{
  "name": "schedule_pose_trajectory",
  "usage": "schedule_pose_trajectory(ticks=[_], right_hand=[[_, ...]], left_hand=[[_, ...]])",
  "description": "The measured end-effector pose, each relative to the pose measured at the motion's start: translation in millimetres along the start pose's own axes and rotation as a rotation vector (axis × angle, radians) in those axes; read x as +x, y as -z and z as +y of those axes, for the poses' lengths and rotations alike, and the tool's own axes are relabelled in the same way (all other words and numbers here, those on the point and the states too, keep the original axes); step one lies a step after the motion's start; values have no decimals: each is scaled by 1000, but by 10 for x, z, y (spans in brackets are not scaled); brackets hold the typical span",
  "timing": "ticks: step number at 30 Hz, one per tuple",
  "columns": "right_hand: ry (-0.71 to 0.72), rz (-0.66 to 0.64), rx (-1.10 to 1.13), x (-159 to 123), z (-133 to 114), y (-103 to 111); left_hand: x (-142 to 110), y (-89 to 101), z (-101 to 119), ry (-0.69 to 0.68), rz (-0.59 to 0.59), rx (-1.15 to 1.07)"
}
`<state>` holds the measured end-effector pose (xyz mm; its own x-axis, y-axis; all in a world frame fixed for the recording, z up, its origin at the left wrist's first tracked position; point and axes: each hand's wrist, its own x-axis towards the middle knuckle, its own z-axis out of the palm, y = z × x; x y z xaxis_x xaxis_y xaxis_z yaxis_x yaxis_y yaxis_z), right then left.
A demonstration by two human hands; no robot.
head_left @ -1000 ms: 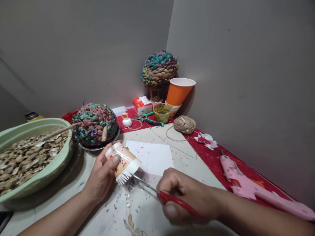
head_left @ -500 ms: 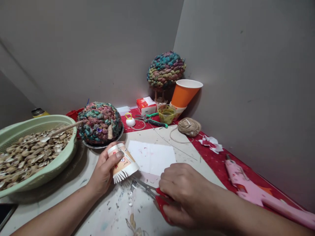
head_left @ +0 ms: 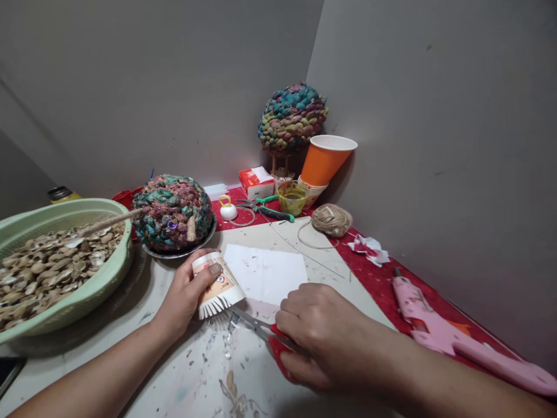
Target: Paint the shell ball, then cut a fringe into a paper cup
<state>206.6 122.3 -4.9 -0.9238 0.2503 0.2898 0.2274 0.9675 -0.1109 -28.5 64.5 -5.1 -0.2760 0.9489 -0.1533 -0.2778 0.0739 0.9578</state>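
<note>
My left hand [head_left: 185, 296] is closed around a printed paper cup [head_left: 221, 281], thumb on its side, the cup tipped over. Narrow strips cut into the cup's rim form a fringe along its lower left edge. Red-handled scissors [head_left: 278, 348] are gripped in my right hand [head_left: 315, 337], their blades reaching to the rim beside the last strips. Just behind the cup, a white paper sheet [head_left: 270, 273] lies on the pale board [head_left: 174, 371].
At left stands a green basket [head_left: 126, 249] of nutshells, beside a multicoloured shell-covered ball [head_left: 174, 212] in a metal dish. Farther back are a similar ball on sticks [head_left: 293, 119], orange cups [head_left: 328, 165], pliers [head_left: 276, 215] and twine [head_left: 331, 220]. A pink glue gun [head_left: 435, 337] lies at right.
The scissors and right hand have shifted slightly left toward the cup, and the fringe on the rim reaches a little farther along. The whole view has shifted slightly.
</note>
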Motion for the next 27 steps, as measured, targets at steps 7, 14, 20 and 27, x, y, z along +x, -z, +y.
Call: schedule_pose_trajectory(ticks=[7,14,20,27], right_hand=[[-7,66,-29,11,-16,-2],[-16,42,-72,23,-20,-2],[-26,-19,-71,38,-23,-21],[-106,-153,163,63,-45,-30]], left_hand=[[28,28,-20,17,-28,42],[22,17,-12,13,-22,165],[-18,-32,37,5,-19,298],[-20,-13,16,7,-30,321]])
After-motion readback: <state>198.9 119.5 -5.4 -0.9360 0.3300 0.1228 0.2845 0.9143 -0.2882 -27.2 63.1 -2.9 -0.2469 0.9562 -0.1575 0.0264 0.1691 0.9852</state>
